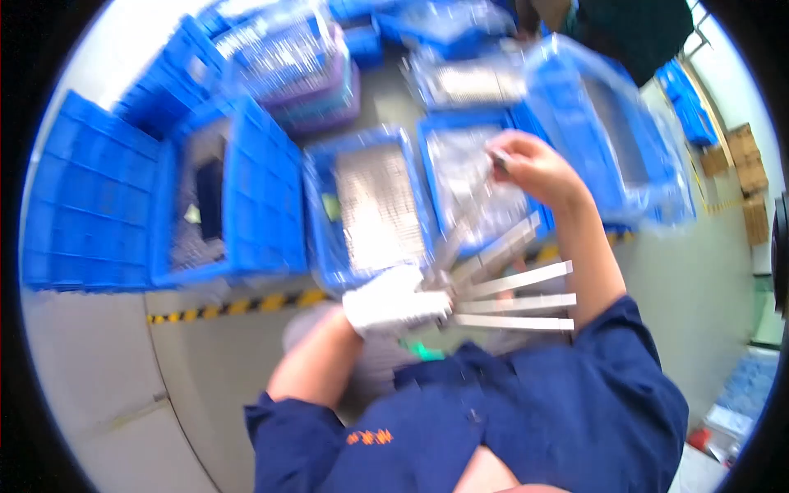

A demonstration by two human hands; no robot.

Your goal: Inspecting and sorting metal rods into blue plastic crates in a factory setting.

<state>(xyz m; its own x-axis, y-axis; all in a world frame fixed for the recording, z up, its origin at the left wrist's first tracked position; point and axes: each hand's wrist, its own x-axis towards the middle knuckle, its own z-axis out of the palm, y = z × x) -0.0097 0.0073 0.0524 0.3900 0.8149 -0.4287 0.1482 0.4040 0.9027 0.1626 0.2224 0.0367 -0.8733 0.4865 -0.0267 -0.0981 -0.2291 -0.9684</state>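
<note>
Strips [518,303], flat and pale, fan out rightward from my left hand [399,301], which wears a white glove [374,308]. From where I watch, that grip is closed around their near ends. My right hand [538,168] is bare, thumb and fingers pinched together on a small dark piece [499,161]; blur keeps me from telling what it is. That hand hangs over a blue bin [426,152] holding clear plastic [464,168]. Left of that, I see a second bin [319,226] holding rows of pale pieces [378,205].
</note>
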